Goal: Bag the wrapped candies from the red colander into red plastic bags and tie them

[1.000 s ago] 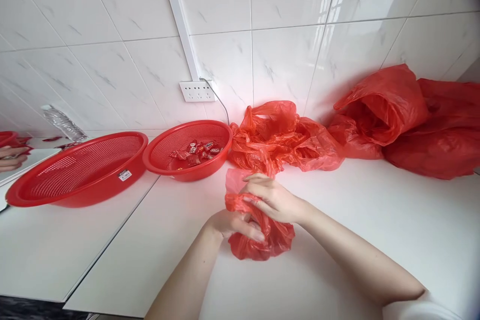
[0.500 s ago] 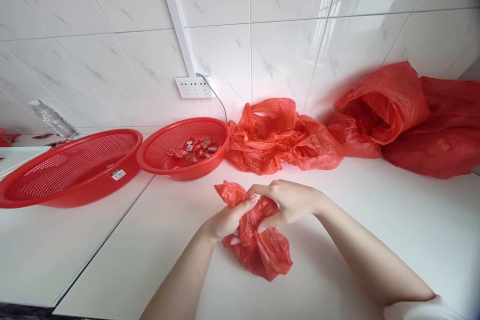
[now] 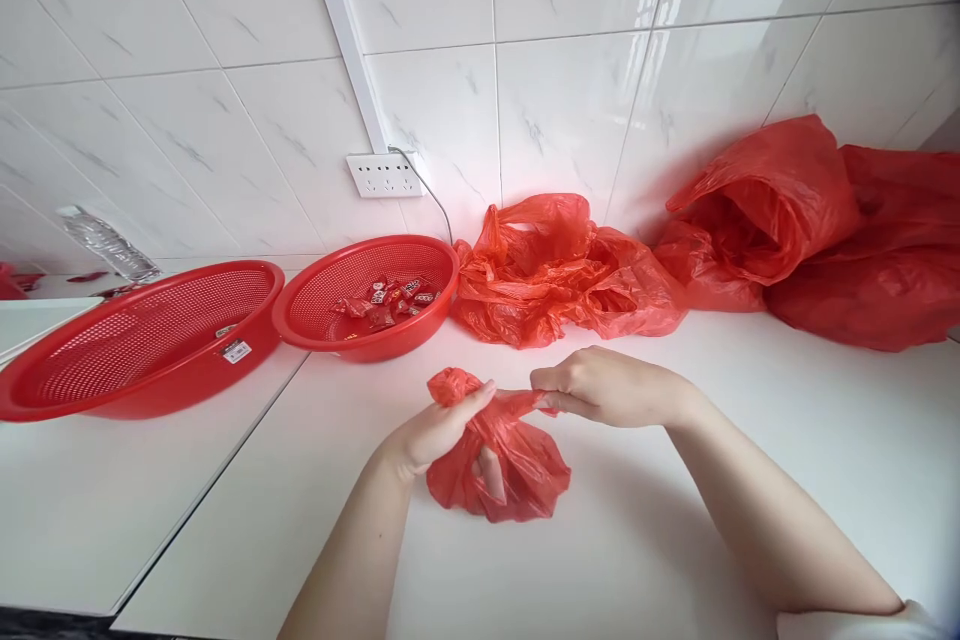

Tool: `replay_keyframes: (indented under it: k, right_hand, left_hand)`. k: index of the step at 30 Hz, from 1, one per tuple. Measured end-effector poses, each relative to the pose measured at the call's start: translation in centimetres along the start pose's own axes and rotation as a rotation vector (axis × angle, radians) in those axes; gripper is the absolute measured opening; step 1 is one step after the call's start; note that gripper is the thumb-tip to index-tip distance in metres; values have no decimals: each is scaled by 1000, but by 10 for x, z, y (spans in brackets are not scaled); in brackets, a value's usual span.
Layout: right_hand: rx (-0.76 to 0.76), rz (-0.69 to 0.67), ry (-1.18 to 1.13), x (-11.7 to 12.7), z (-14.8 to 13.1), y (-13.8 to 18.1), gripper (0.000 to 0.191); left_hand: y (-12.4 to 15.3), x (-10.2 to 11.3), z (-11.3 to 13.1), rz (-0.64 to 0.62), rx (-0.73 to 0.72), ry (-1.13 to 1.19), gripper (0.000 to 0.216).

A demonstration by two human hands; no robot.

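Observation:
A thin red plastic bag (image 3: 529,465) is held above the white table in front of me. My left hand (image 3: 442,435) grips it at the left, thumb on top and a finger showing through or in front of its lower folds. A bunched end of the bag sticks out above that thumb. My right hand (image 3: 607,388) is closed on a twisted strip of the same bag and pulls it taut to the right. What the bag contains, if anything, cannot be made out.
A red basket (image 3: 442,325) holding small wrapped pieces stands behind my hands. A larger red basket (image 3: 187,375) is to its left, near a clear plastic bottle (image 3: 109,240). Crumpled red bags (image 3: 570,290) and fuller red bags (image 3: 780,200) lie along the tiled wall below a socket strip (image 3: 385,176).
My right hand has moved right, away from my left hand, drawing out a strip of the bag. The bag's body has spread and shifted slightly up and left.

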State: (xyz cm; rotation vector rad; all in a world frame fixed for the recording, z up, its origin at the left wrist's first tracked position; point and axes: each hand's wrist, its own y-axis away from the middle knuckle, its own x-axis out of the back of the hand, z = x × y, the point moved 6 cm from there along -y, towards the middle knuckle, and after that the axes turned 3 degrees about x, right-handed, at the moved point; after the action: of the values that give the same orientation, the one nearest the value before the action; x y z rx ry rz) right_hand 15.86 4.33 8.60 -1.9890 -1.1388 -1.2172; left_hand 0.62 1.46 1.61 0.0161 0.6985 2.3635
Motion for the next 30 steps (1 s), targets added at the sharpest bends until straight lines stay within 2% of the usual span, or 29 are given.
replay_keyframes:
  k: [3,5,7,9,11,13,15,17,19,21,23,25,28,30]
  right_hand:
    - [-21,40,-58,9,0,7,24]
    - [-36,46,-61,9,-3,9,27]
    - [-41,12,-91,3,-8,8,28]
    - [-67,-41,-157,-6,-9,5,29]
    - [-128,-81,-225,-15,-6,2,30]
    - [-193,-104,-274,-19,1,0,31]
    - [-187,-100,-287,-16,5,0,31]
    - [-121,20,-278,-3,8,0,25]
    - [-52,242,-276,14,11,3,20]
    - [-14,384,-330,19,15,2,36]
    - [37,350,-430,9,16,-6,51]
    - [102,274,-539,-7,15,-16,61]
    - [139,247,-644,-21,17,-27,68]
    - [87,243,-661,-25,20,-31,68]
  left_hand:
    - [2,13,6,101,-74,38,65]
    - [1,22,11,223,-179,41,61]
    - [1,29,16,357,-272,64,54]
    - [-1,33,18,434,-341,124,47]
    - [-4,32,20,419,-425,244,36]
    - [-7,27,24,322,-508,377,22]
    - [-9,21,27,211,-562,453,13]
    - [-11,17,28,148,-588,448,12]
    - [-11,13,27,121,-593,393,14]
    - [-14,9,24,92,-570,324,18]
    - [-18,6,21,95,-546,259,19]
    - [-21,7,20,158,-561,203,20]
    - [-24,11,21,235,-590,146,26]
    - [-27,13,21,236,-561,106,31]
